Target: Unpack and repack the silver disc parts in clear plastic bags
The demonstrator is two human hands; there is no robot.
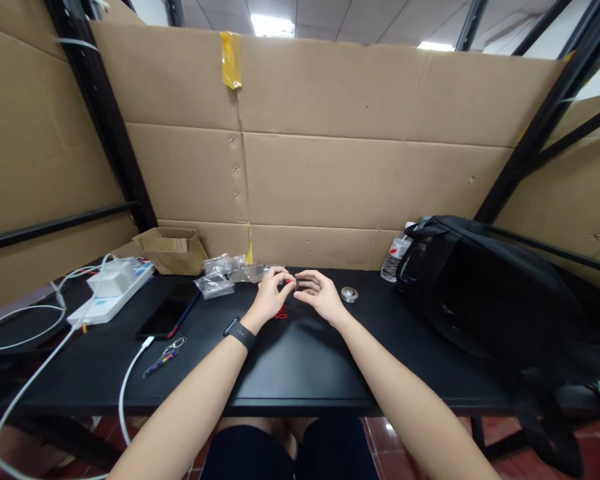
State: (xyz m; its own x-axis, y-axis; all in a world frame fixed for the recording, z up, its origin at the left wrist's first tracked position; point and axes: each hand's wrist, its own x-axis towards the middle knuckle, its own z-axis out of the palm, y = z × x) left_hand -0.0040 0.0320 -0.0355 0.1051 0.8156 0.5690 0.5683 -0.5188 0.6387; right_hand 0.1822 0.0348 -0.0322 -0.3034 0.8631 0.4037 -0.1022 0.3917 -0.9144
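Over the middle of the black table, my left hand [274,293], with a dark watch on its wrist, pinches a bit of red cord [281,312]. Red shows at its fingertips, and loops of the cord appear below the palm. My right hand [321,297] faces it, thumb and fingers closed together at the tips. A thin, small item seems to sit between the two hands' fingertips, too small to name. To the right of my right hand lies a round silver metal piece [349,294] on the tabletop.
Clear plastic bags [217,277] and a brown paper bag [173,250] are at the back left. A phone [169,312], keychain [163,358], and power strip [115,297] with white cables lie left. A water bottle [393,260] and black backpack [505,300] stand right. Cardboard walls surround the table.
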